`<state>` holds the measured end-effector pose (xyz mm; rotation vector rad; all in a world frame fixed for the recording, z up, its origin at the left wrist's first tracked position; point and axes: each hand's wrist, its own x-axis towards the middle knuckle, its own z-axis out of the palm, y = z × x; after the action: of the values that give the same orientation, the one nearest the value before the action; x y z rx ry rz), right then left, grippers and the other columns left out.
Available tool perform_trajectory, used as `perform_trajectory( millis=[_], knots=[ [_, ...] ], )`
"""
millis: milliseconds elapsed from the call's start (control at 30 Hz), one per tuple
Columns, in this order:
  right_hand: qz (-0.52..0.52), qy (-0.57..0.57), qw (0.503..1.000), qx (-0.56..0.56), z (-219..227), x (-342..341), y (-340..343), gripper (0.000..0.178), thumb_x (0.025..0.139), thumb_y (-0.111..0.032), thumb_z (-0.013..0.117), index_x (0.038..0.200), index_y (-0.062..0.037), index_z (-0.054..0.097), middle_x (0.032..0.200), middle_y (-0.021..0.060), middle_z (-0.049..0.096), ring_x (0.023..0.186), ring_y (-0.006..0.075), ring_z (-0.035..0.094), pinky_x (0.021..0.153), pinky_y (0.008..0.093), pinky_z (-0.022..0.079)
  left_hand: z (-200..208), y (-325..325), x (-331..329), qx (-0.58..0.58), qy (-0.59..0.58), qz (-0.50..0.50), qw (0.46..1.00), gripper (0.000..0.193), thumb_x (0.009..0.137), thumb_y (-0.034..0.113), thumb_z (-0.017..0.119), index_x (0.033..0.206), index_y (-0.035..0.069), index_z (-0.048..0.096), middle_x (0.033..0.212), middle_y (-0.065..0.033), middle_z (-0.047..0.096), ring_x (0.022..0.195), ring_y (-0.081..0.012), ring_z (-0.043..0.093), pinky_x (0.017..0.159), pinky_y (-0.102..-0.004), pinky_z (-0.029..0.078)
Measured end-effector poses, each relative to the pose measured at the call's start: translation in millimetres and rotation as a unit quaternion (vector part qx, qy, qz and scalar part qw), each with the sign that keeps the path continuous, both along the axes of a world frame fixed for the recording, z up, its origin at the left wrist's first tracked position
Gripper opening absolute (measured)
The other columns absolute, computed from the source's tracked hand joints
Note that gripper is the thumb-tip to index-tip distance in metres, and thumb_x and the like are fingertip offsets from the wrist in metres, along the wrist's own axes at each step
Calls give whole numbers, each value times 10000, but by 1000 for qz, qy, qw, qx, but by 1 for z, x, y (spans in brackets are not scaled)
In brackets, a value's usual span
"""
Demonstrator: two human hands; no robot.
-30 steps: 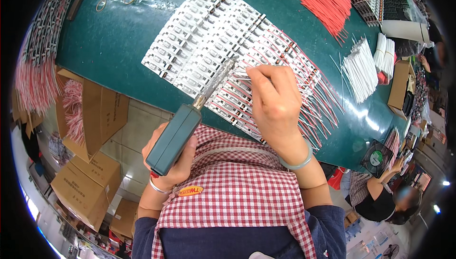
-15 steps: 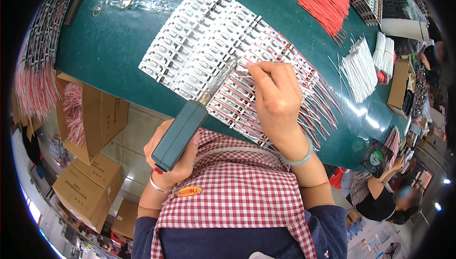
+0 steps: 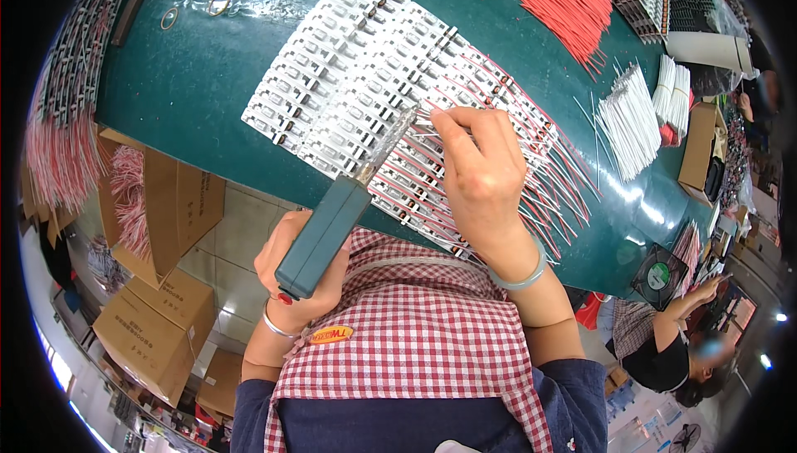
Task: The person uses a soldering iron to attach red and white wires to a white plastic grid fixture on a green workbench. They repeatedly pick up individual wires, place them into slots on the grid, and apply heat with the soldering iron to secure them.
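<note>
Across the green bench (image 3: 178, 92), your sheet of white LED-style modules (image 3: 332, 71) lies flat at a slant, edge nearest you hanging close to your apron (image 3: 407, 328), with red and white wires (image 3: 573, 204) fanning out from its right side. Your left hand (image 3: 272, 255) has its fingers wrapped around the grip of the green soldering gun (image 3: 322, 237), which sits over the lower edge of the sheet with its grey metal barrel pointing up and away from you. Compared with a second ago, the gun's body has slid right and slightly up, and more of the barrel now sits over the modules; its tip ends up just beside your right fingertips. Your right hand (image 3: 486, 166) has barely budged: thumb and index are pinched on a thin wire (image 3: 427, 110), too small for me to tell its colour, while the other fingers curl in above the wired rows. The sheet itself has drifted a hair left in view, and so have the rubber bands (image 3: 219, 3) at the top left, so that's probably just your head. Loose red wires (image 3: 560, 9) and white wires (image 3: 628, 125) are lying where they were, further right. Over at the far right, a co-worker's hand (image 3: 706, 288) is raised differently than before.
</note>
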<state>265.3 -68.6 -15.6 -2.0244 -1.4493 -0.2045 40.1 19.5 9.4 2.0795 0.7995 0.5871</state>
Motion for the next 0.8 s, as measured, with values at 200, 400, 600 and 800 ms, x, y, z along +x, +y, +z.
perform_trajectory(
  millis=[200, 400, 600, 800],
  knots=[
    [-2, -2, 1000, -8, 2, -1, 0, 303, 698, 48, 665, 999, 55, 693, 950, 134, 636, 829, 278, 600, 674, 372, 514, -6, -6, -15, -71, 4, 38, 997, 254, 759, 9, 797, 1002, -32, 732, 923, -161, 705, 771, -294, 716, 700, -343, 572],
    [-3, 7, 1000, 2, 5, 0, 1, 297, 696, 58, 677, 992, 51, 696, 938, 132, 638, 822, 277, 604, 667, 367, 516, -2, -2, -13, -89, 2, 41, 995, 277, 781, 18, 796, 1045, -37, 732, 953, -174, 727, 788, -276, 725, 707, -330, 570],
    [-11, 3, 1000, 14, 9, 10, 1, 306, 690, 78, 698, 994, 47, 704, 931, 129, 646, 806, 273, 606, 654, 365, 515, -6, -3, -8, -111, 8, 43, 993, 277, 779, 6, 790, 1045, -45, 730, 985, -176, 730, 811, -278, 730, 722, -323, 573],
    [-10, -5, 1000, 13, 3, 10, 2, 307, 693, 73, 692, 999, 52, 706, 920, 128, 639, 806, 270, 601, 649, 366, 510, -9, -2, -6, -101, 14, 24, 994, 247, 773, 3, 787, 1009, -44, 730, 989, -173, 728, 803, -281, 728, 715, -325, 574]
  ],
)
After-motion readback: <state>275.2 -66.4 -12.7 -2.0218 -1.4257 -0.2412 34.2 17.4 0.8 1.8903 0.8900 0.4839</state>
